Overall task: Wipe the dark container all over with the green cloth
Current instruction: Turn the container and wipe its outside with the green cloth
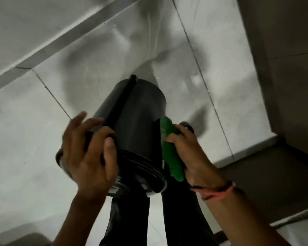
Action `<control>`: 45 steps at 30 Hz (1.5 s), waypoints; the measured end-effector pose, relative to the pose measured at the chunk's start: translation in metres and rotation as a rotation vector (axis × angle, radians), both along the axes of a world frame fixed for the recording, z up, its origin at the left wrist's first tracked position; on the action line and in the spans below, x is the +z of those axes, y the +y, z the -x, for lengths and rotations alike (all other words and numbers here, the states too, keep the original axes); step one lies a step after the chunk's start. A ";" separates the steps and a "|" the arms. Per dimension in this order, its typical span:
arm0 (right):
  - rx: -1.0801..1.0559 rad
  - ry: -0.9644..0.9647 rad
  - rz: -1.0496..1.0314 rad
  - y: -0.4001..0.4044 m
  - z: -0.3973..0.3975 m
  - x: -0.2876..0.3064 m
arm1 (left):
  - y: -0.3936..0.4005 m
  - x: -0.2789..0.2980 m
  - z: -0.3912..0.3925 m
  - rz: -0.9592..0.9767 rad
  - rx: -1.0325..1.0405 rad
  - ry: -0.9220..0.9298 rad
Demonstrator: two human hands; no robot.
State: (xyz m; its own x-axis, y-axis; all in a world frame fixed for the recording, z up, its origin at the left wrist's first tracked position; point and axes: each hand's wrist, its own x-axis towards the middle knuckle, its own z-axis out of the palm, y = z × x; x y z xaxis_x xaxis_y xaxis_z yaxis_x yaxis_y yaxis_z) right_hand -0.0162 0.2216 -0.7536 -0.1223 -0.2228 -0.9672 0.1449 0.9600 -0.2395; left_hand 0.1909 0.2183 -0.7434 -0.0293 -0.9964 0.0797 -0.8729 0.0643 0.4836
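The dark container (139, 118) is a round black bucket, tipped so its base points away from me and its rim faces my legs. A black handle strip runs along its upper left side. My left hand (89, 148) grips the container near the rim on the left, thumb across the wall. My right hand (190, 151) holds the green cloth (171, 150), which is bunched and pressed against the container's right side. The far side of the container is hidden.
Pale floor tiles (78, 71) with dark grout lines lie below. A brown wall (283, 68) and a step edge stand on the right. My dark trouser legs (176, 219) show under the container. A red thread band circles my right wrist.
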 end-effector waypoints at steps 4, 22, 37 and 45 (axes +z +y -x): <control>-0.121 0.182 0.170 -0.027 0.034 0.007 | 0.022 0.013 0.028 -0.062 -0.260 0.233; 0.729 0.403 0.424 0.034 -0.001 -0.070 | 0.102 0.012 0.017 -0.394 0.305 0.284; 0.584 0.355 0.559 0.061 -0.004 -0.065 | 0.104 0.005 0.011 -0.393 0.186 0.239; 0.663 0.136 0.902 0.027 -0.079 -0.030 | 0.088 0.008 0.013 -0.424 0.201 0.213</control>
State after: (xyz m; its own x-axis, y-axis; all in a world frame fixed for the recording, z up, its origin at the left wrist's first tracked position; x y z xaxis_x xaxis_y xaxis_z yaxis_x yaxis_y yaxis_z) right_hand 0.0630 0.2483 -0.7833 0.1880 -0.8939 -0.4070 -0.4096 0.3053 -0.8597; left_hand 0.1783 0.3061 -0.7353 0.1387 -0.9267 -0.3494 -0.7273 -0.3347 0.5991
